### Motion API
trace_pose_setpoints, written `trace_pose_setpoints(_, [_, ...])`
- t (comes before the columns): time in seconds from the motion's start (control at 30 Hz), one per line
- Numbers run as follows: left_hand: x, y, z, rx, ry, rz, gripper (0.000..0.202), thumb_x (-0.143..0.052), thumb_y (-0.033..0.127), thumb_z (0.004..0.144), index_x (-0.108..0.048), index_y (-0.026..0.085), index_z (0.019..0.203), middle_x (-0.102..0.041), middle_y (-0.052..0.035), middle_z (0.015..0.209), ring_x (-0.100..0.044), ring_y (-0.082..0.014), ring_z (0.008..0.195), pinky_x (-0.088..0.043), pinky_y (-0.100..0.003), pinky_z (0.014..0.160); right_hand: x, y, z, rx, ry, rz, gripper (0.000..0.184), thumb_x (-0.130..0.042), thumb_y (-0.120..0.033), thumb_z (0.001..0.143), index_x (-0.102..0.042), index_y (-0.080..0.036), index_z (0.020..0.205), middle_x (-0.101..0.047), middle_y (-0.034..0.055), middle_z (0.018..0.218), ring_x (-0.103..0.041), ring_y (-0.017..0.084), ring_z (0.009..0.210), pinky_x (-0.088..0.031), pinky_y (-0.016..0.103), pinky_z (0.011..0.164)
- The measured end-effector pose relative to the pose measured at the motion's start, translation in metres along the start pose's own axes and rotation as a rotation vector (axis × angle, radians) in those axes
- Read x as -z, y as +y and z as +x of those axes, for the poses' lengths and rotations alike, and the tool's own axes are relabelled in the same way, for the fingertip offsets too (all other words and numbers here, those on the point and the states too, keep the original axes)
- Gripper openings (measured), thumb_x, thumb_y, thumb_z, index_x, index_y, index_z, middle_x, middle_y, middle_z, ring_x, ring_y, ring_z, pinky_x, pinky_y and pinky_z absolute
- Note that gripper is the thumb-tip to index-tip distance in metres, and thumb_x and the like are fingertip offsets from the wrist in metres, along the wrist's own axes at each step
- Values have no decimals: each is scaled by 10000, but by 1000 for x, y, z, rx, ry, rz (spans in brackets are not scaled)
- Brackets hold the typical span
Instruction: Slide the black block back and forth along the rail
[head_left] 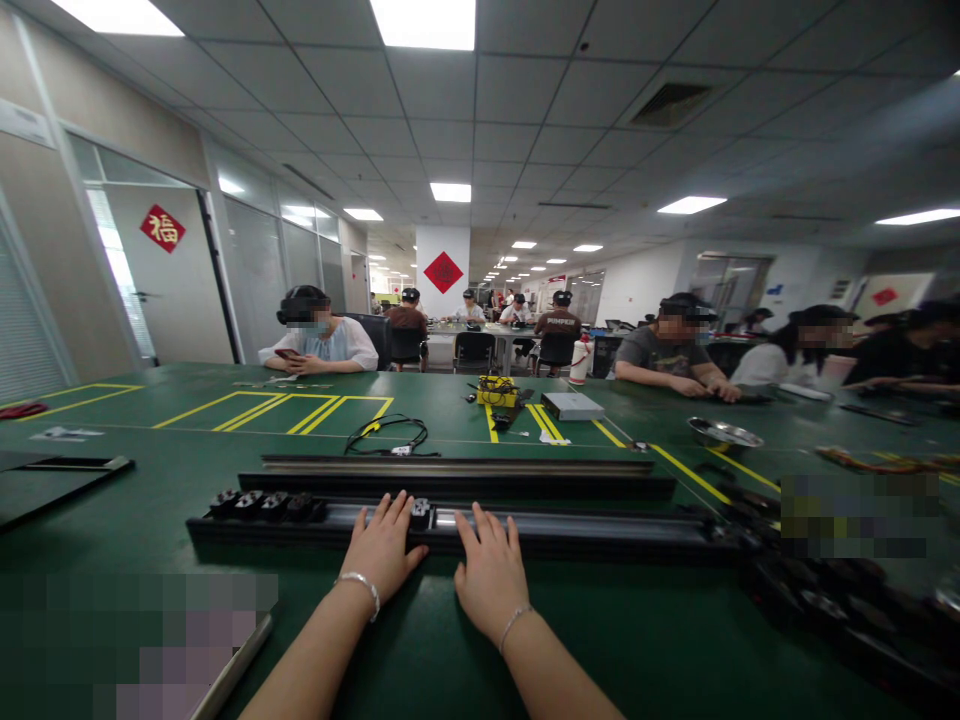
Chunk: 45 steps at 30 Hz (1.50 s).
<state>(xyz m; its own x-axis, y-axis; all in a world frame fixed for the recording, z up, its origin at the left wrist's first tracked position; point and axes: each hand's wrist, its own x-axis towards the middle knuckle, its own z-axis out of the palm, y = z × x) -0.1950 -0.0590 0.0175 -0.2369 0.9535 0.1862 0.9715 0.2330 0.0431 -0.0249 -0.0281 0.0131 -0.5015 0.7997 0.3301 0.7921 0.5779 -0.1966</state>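
Note:
A long black rail point(615, 535) with a shiny inner channel lies across the table in front of me. My left hand point(381, 548) rests on it, fingers stretched out and apart, right beside a small black-and-silver block point(421, 514) set in the channel. To the right of that block, my right hand point(491, 575) lies with spread fingers over the rail's near edge and channel. Neither hand is closed round anything. Several similar black-and-silver blocks point(274, 505) sit in a row toward the rail's left end. Behind it is a second long dark rail point(465, 482).
The green table point(600, 640) has yellow tape lines. Beyond the rails lie a coiled black cable point(386, 432), a yellow device point(495, 390), a grey box point(572, 406) and a metal bowl point(724, 434). Dark parts point(832, 600) pile up at right. Several people sit around.

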Motion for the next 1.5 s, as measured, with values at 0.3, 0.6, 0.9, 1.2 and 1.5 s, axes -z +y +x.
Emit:
trace_pose_setpoints(0.3, [0, 0, 0, -11, 1, -1, 680, -425, 467, 722, -283, 201, 1331, -258, -45, 1428, -192, -245, 1317, -155, -483, 1053, -3, 1, 0, 10, 29, 40, 567, -476, -276, 737, -370, -287, 1293, -324, 39, 1385, -289, 226, 1237, -33, 428, 1040])
trace_pose_setpoints(0.6, [-1, 0, 1, -16, 7, -1, 682, -436, 468, 716, -280, 220, 1332, -256, -41, 1430, -190, -250, 1317, -155, -484, 1052, -4, 3, 0, 16, 27, 27, 567, -475, -282, 738, -364, -299, 1294, -322, 35, 1386, -290, 222, 1236, -31, 421, 1037])
trace_pose_setpoints(0.9, [1, 2, 0, -11, 4, 6, 678, -444, 465, 713, -288, 225, 1327, -259, -37, 1430, -197, -253, 1315, -169, -498, 1044, -6, 4, 1, 21, 40, 44, 566, -487, -285, 729, -376, -297, 1284, -325, 37, 1384, -294, 228, 1229, -33, 424, 1035])
trace_pose_setpoints(1.2, [-2, 0, 2, -17, 16, 3, 675, -450, 464, 709, -290, 238, 1325, -262, -32, 1429, -200, -247, 1315, -160, -499, 1045, -8, 4, 0, 24, 58, 37, 557, -475, -269, 729, -384, -293, 1278, -333, 42, 1379, -304, 227, 1221, -34, 424, 1031])
trace_pose_setpoints(1.5, [-1, 4, 0, -7, 16, 5, 673, -468, 432, 704, -303, 221, 1321, -277, -50, 1424, -212, -252, 1310, -162, -486, 1050, -7, 4, 0, 17, 48, 24, 570, -472, -266, 722, -375, -302, 1282, -331, 39, 1381, -313, 230, 1214, -126, 398, 1001])
